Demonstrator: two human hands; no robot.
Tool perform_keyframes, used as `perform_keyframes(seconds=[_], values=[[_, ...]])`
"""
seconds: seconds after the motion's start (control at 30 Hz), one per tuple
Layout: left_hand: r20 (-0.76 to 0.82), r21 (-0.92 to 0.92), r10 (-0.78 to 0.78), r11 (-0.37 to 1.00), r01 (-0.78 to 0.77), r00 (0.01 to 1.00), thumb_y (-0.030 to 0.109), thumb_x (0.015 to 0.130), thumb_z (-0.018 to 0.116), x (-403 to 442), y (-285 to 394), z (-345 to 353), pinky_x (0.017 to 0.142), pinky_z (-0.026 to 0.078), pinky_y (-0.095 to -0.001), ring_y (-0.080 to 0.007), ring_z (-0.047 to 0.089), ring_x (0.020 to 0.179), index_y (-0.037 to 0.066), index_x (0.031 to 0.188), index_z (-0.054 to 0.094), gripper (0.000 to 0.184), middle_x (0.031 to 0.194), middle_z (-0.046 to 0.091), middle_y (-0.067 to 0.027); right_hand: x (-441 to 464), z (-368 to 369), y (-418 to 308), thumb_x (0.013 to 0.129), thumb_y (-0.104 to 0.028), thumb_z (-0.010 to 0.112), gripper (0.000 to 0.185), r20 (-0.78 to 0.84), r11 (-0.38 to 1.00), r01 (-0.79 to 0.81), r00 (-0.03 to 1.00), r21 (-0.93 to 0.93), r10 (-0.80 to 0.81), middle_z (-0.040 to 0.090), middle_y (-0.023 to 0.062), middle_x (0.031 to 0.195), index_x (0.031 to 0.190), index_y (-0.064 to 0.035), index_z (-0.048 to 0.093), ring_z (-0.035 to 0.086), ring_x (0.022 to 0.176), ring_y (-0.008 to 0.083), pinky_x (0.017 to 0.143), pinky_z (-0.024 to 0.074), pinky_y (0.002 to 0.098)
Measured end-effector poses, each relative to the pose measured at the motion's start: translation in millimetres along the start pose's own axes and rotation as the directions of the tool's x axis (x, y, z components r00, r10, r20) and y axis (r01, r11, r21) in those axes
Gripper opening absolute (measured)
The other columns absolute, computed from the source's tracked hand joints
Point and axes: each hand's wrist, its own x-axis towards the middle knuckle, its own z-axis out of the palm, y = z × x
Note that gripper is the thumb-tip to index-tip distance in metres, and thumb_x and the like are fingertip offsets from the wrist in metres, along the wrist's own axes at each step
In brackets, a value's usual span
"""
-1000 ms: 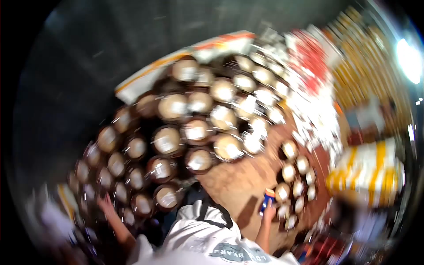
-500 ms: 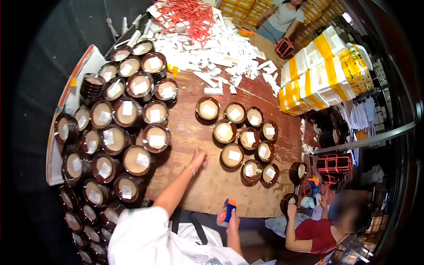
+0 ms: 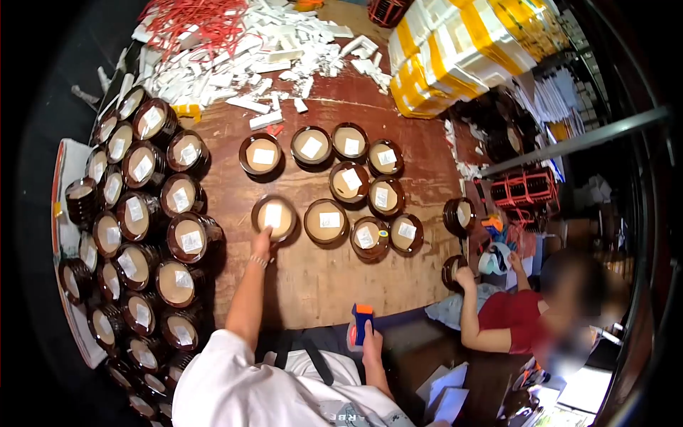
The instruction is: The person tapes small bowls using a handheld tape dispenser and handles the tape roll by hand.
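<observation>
My left hand [image 3: 263, 245] is at the near edge of a round stack of glossy dark-brown dishes [image 3: 284, 229], its thumb over the top and the other fingers mostly hidden. A beige disc and a white label cover the top of that stack. Just to its right stands a similar stack [image 3: 326, 233], with several more beyond. In my right hand [image 3: 372, 345], fingers wrapped round it, is a blue and orange tape dispenser [image 3: 363, 324], held over the table's near edge.
Many stacked brown dishes [image 3: 135, 217] crowd the left side. White foam scraps [image 3: 284, 60] and red strapping [image 3: 196, 28] cover the far end. Taped foam boxes [image 3: 455, 64] stand far right. A co-worker in a red top [image 3: 509, 320] handles a stack at the right.
My left hand has reached a dish stack and drawn it left and towards me, out of its group. The view has shifted, so the table appears farther left and higher.
</observation>
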Motion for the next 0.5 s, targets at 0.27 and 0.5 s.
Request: perform_keyframes(seconds=[0.27, 0.5], values=[[0.146, 0.21, -0.229, 0.958, 0.196, 0.962, 0.008, 0.098, 0.068, -122, -121, -112, 0.109, 0.047, -0.039, -0.0263, 0.059, 0.125, 0.002, 0.153, 0.036, 0.064, 0.142, 0.057, -0.0171, 36, 37, -31, 0.106, -0.043, 0.058, 0.047, 0.218, 0.997, 0.054, 0.974, 0.061, -0.066, 0.071, 0.004, 0.081, 0.106, 0.0012, 0.073, 0.064, 0.073, 0.0099, 0.069, 0.0515, 0.028], [0.2, 0.066, -0.227, 0.974, 0.218, 0.953, 0.006, 0.097, 0.068, -190, -90, -73, 0.09, 0.059, -0.0355, -0.0317, 0.061, 0.123, 0.011, 0.148, 0.035, 0.06, 0.143, 0.051, -0.0158, 14, 59, -94, 0.098, -0.02, 0.071, 0.027, 0.45, 0.838, 0.513, 0.802, -0.184, -0.392, 0.072, 0.0108, 0.086, 0.107, 0.0044, 0.069, 0.066, 0.078, 0.0144, 0.073, 0.0531, 0.0322]])
